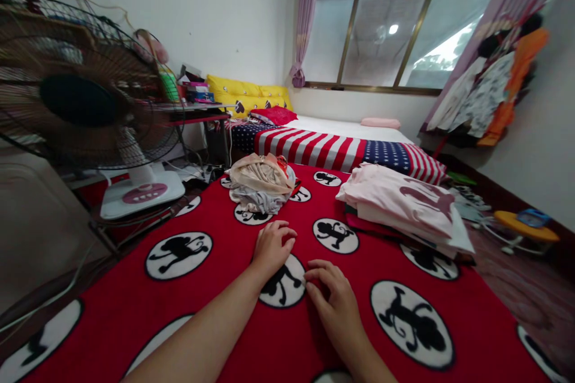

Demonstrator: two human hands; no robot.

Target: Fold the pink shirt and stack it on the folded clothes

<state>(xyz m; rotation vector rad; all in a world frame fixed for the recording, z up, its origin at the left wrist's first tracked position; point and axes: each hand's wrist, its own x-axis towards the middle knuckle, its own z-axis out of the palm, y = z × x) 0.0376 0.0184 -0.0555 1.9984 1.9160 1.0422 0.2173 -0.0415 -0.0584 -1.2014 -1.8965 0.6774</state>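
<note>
My left hand [274,246] rests over the red blanket [242,251], its fingers loosely curved and apart, with nothing in it. A little lower and to the right, my right hand [330,296] is also empty, fingers bent and parted. Just beyond my left hand lies a crumpled heap of clothes [260,182] in beige and grey, with a bit of red at its right side. Off to the right, farther from me than my right hand, sits a stack of folded clothes [399,200] topped by a pale pink garment with a darker print.
An electric fan [144,191] stands at the left beside a cluttered table [197,111]. Behind is a bed with a striped, starred cover [309,146] and yellow pillows [247,96]. Clothes [485,93] hang at the right, above a yellow stool [525,226].
</note>
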